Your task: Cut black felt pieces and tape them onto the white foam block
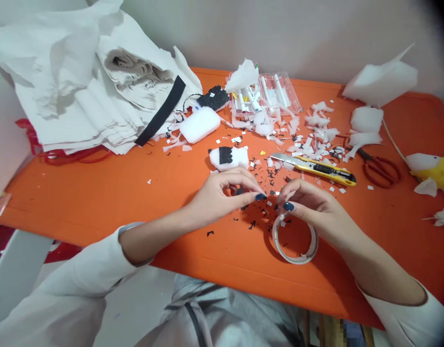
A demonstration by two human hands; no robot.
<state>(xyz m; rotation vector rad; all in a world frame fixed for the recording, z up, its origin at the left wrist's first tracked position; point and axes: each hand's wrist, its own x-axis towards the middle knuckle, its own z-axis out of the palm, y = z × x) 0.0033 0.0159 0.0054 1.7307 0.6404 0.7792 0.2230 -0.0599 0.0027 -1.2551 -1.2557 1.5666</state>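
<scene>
Head view: both hands work above the near half of an orange desk [153, 188], facing each other with a narrow gap between their fingertips. Left hand [220, 197]: thumb and fingers are drawn close together at the tips; whether they fully meet, or pinch something small, cannot be told. Right hand [321, 212]: thumb and index finger are closed at the upper-left rim of a tape roll [296, 260], apparently pinching a thin clear end of tape.

Position of the tape roll: below the right fingertips, toward the near edge of the desk, with its opening facing up toward the camera. Whether it rests fully on the desk or is partly lifted cannot be confirmed. The right hand is nearer to it; the left fingertips lie to its upper left, apart from it.

Position of the white foam piece [240, 155]: just beyond the left fingers, on the far side from the person. Its long axis runs roughly left to right, and a scalloped black strip [226, 155] crosses it. The left hand is nearer to this piece; contact cannot be determined. The yellow cutter [313, 166] lies beyond the right hand, blade pointing left.
</scene>
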